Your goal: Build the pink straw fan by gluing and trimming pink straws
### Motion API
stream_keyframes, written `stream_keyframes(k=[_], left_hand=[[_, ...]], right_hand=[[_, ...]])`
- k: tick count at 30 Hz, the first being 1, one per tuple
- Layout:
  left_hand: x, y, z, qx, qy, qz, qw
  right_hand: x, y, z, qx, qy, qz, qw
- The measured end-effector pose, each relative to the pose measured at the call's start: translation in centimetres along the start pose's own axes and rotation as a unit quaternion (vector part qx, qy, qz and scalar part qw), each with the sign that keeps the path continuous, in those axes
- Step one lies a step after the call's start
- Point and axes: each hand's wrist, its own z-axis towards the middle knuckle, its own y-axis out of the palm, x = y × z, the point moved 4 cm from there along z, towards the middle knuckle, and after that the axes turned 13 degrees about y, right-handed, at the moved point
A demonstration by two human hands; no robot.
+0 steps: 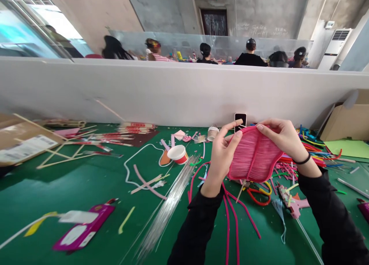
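Observation:
Both hands hold up a pink fan-shaped piece with fine threads strung across it, a fuzzy pink pipe-cleaner rim and a rib down its middle. My left hand grips its upper left edge, thumb in front, index finger stretched out above. My right hand pinches the top edge at the right between thumb and fingers. From the bottom of the piece a thin wooden stick points down. Pink pipe cleaners lie on the table beneath. Scissors with red and yellow handles lie just below the piece.
A pink glue gun and blue tassel lie right. Wire strands, a paper cup and a magenta power strip lie left. Bamboo sticks and a cardboard box stand farther left. A white partition rises behind.

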Motion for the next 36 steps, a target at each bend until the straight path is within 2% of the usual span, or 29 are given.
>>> stream_keyframes(k=[4, 7, 12, 15, 19, 27, 33, 36], left_hand=[[0.6, 0.2, 1.0, -0.018, 0.018, 0.056, 0.998], [0.7, 0.5, 1.7, -0.021, 0.004, 0.054, 0.998], [0.7, 0.5, 2.0, -0.02, -0.021, 0.036, 0.999], [0.7, 0.3, 1.9, -0.011, -0.031, 0.028, 0.999], [0.8, 0.3, 1.8, -0.003, -0.042, 0.016, 0.999], [1.0, 0.5, 1.6, -0.016, -0.02, 0.033, 0.999], [1.2, 0.6, 1.4, -0.014, 0.003, 0.045, 0.999], [1.2, 0.6, 1.4, -0.014, 0.001, 0.041, 0.999]], right_hand=[[-0.3, 0.2, -0.2, 0.054, -0.032, -0.032, 0.997], [-0.4, 0.2, -0.4, 0.073, -0.051, -0.059, 0.994], [-0.3, 0.3, -0.7, 0.08, -0.071, -0.069, 0.992], [-0.4, 0.2, -1.2, 0.093, -0.114, -0.054, 0.988], [-0.8, 0.5, -1.8, 0.103, -0.169, -0.097, 0.975], [-1.7, 0.5, -1.9, 0.097, -0.19, -0.154, 0.965], [-1.8, 0.9, -2.4, 0.101, -0.233, -0.217, 0.942], [-1.9, 0.9, -2.4, 0.112, -0.231, -0.21, 0.943]])
